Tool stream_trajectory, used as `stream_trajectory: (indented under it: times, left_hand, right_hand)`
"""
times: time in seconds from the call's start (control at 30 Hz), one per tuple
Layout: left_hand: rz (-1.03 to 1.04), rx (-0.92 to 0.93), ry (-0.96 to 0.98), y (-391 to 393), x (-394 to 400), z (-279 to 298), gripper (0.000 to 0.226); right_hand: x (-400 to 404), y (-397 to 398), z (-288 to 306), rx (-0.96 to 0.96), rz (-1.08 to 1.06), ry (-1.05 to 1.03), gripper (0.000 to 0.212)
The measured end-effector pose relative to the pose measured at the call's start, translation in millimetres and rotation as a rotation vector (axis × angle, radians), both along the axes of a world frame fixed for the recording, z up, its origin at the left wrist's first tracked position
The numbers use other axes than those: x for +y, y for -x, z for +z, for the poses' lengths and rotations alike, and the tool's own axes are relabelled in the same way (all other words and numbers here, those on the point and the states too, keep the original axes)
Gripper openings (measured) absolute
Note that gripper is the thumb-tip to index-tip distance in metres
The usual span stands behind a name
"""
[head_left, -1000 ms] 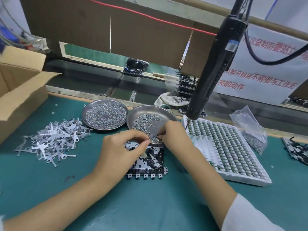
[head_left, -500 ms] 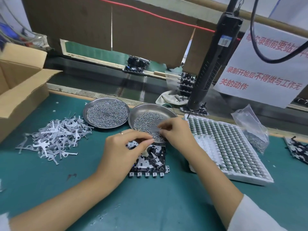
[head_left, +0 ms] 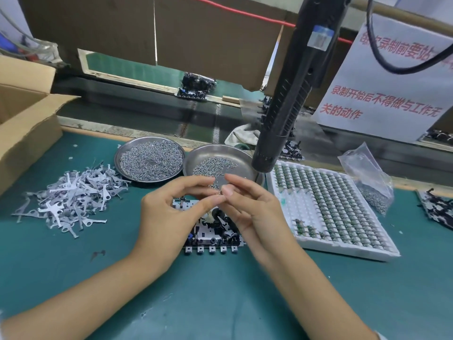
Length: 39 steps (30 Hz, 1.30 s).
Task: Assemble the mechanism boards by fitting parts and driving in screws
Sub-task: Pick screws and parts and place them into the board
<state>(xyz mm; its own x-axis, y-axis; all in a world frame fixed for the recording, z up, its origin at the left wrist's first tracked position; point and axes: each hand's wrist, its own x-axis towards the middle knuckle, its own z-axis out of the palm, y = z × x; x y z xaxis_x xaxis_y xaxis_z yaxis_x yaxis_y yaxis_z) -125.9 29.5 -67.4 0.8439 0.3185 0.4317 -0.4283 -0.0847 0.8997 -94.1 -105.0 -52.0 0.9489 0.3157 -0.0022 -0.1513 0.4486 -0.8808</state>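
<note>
Above board (head_left: 210, 231), left hand (head_left: 169, 214) and right hand (head_left: 247, 207) meet fingertip to fingertip, both pinching tiny part (head_left: 220, 192), likely screw or spring; too small to tell. Other fingers loosely curled. Forearms angle inward from near edge, wrists raised off surface (head_left: 220, 303). Board lies flat beneath hands, partly hidden. Advice: orient part before lowering, keep pinch light, seat straight into hole. Screw dish (head_left: 218, 155) just behind; driver (head_left: 286, 94) hangs at right, untouched.
</note>
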Motion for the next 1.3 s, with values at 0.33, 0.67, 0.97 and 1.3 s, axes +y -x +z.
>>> stream_trajectory:
  times: [0.33,0.67,0.97,1.3]
  left_hand:
    - [0.011,-0.073,0.001,-1.4,-1.1,-1.0,0.020]
    - [0.017,-0.095,-0.037,-1.7,0.2,-1.5,0.019]
    - [0.012,-0.072,-0.050,-4.7,3.6,-4.2,0.016]
    - [-0.006,-0.027,-0.074,-5.3,4.5,-4.6,0.016]
  right_hand:
    - [3.0,4.6,-4.3,0.011,-0.035,-0.080,0.017]
    - [1.6,4.0,-2.6,0.047,0.027,-0.104,0.021]
    - [-6.3,9.0,-0.2,-0.467,-0.260,0.368,0.023]
    - [-4.8,11.7,0.0,-0.494,-0.294,0.392,0.026]
